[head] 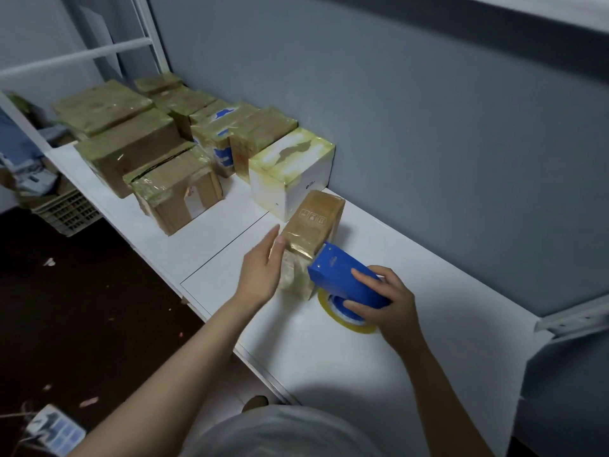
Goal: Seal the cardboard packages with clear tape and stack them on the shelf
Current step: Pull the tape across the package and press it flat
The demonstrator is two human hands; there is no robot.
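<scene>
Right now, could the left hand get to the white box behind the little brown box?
Probably yes. The left hand is open and holds nothing, and the white box sits just past the little brown box. Bare shelf beside the brown box leaves a free path.

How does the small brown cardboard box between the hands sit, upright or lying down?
Lying down: the small brown cardboard box rests lengthwise on the white table, printed face up, clear tape over its near end.

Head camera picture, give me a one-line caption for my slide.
Right hand presses a blue tape dispenser against a small cardboard package that the left hand steadies on the white shelf.
</scene>
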